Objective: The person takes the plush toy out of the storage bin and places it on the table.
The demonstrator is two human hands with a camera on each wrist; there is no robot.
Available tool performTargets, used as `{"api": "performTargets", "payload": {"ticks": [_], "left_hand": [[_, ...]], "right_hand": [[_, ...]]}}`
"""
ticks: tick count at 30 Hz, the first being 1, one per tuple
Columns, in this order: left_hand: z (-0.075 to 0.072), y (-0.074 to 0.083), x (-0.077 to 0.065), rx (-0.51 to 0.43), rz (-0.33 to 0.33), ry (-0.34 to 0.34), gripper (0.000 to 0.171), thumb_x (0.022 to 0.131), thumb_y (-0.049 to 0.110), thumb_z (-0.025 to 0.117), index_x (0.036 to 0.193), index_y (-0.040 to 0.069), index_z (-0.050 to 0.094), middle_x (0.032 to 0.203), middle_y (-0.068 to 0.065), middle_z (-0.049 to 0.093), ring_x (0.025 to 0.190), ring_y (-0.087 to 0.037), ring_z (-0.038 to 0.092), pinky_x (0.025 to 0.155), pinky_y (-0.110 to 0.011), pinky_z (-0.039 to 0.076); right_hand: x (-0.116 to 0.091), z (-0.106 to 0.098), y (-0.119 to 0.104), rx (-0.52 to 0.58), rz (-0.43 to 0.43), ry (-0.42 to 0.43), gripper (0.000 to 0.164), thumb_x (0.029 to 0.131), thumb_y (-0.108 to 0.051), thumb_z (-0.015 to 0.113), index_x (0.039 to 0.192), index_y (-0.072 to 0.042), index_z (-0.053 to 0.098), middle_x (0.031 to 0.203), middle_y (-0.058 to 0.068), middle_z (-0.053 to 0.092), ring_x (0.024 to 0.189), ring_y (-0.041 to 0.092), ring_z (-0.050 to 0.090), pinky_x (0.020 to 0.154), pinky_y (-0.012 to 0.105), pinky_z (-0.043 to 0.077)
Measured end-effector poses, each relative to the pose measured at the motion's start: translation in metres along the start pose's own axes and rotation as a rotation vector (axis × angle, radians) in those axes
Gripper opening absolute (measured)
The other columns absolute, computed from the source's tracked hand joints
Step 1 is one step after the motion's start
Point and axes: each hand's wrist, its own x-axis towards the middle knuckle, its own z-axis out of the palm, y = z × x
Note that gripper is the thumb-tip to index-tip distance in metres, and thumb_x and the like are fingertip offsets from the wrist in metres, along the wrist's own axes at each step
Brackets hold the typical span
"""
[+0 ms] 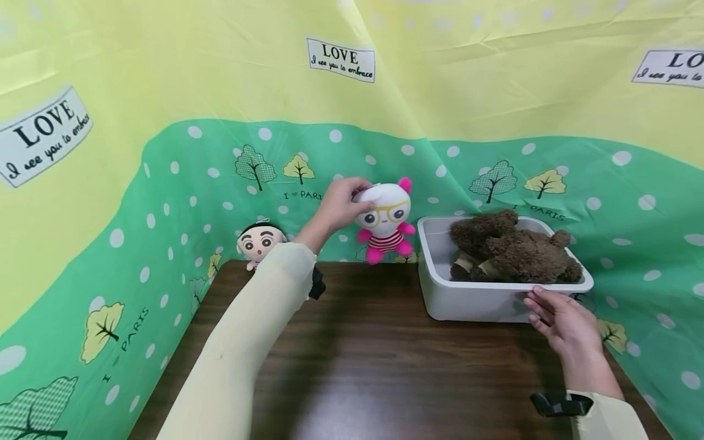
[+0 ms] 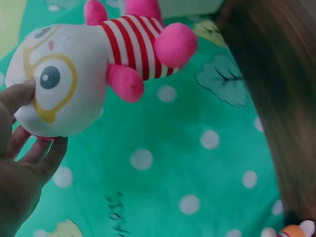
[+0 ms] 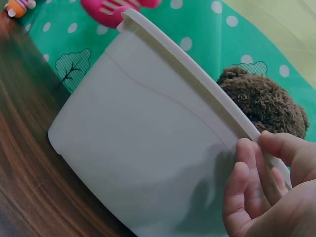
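"Where was the pink-and-white doll (image 1: 383,223)?"

"It was held near the desk's (image 1: 374,366) far edge, left of a white bin (image 1: 473,302); the left hand (image 1: 343,205) pinched its head, thumb and fingers parted around it."

"And the right hand (image 1: 569,322)?"

"It gripped the bin's near rim, thumb and forefinger nearly meeting. The bin stood at the far right corner, brown plush (image 1: 528,255) inside; a black-haired doll (image 1: 258,245) was at the far left."

Indoor setting, exact room unclear, tree-and-dot printed fabric hangings (image 1: 220,79), wood-grain table (image 1: 357,366), plush toys (image 1: 530,256)
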Motion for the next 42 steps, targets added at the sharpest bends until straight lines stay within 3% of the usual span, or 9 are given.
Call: {"api": "performTargets", "payload": {"ticks": [11, 18, 26, 34, 42], "left_hand": [[0.006, -0.06, -0.015, 0.049, -0.135, -0.061, 0.032, 0.094, 0.013, 0.075, 0.124, 0.005, 0.069, 0.123, -0.012, 0.07, 0.112, -0.026, 0.063, 0.097, -0.041, 0.055], [0.014, -0.089, -0.021, 0.062, -0.201, -0.089, 0.034, 0.094, 0.013, 0.075, 0.126, 0.005, 0.069, 0.125, -0.013, 0.069, 0.115, -0.027, 0.062, 0.099, -0.042, 0.054], [0.02, -0.101, -0.02, 0.101, -0.221, -0.11, 0.036, 0.094, 0.012, 0.075, 0.129, 0.006, 0.068, 0.131, -0.013, 0.067, 0.121, -0.028, 0.06, 0.1, -0.043, 0.053], [0.028, -0.115, -0.02, 0.133, -0.234, -0.125, 0.034, 0.095, 0.011, 0.074, 0.128, 0.007, 0.068, 0.127, -0.013, 0.068, 0.116, -0.029, 0.061, 0.098, -0.043, 0.054], [0.029, -0.114, -0.018, 0.14, -0.258, -0.125, 0.042, 0.095, 0.01, 0.073, 0.136, 0.007, 0.065, 0.137, -0.015, 0.064, 0.124, -0.032, 0.059, 0.103, -0.045, 0.052]], "right_hand": [[-0.001, -0.004, 0.001, 0.001, -0.008, -0.024, 0.006, 0.089, -0.026, 0.082, 0.093, -0.021, 0.08, 0.089, -0.005, 0.08, 0.079, 0.009, 0.076, 0.061, 0.031, 0.059], [-0.001, -0.002, 0.001, -0.013, -0.003, -0.021, 0.004, 0.091, -0.025, 0.08, 0.091, -0.021, 0.08, 0.087, -0.005, 0.079, 0.079, 0.009, 0.076, 0.061, 0.031, 0.059], [-0.001, -0.002, 0.0, -0.026, -0.008, -0.014, 0.004, 0.092, -0.025, 0.079, 0.091, -0.022, 0.08, 0.087, -0.006, 0.079, 0.079, 0.008, 0.075, 0.061, 0.03, 0.058], [0.0, -0.002, 0.002, -0.02, -0.029, -0.013, 0.005, 0.093, -0.025, 0.078, 0.093, -0.021, 0.079, 0.088, -0.006, 0.079, 0.08, 0.008, 0.076, 0.06, 0.031, 0.058], [-0.001, -0.002, 0.002, -0.02, -0.035, 0.011, 0.005, 0.091, -0.025, 0.08, 0.093, -0.021, 0.079, 0.088, -0.006, 0.079, 0.079, 0.008, 0.076, 0.06, 0.03, 0.059]]}}
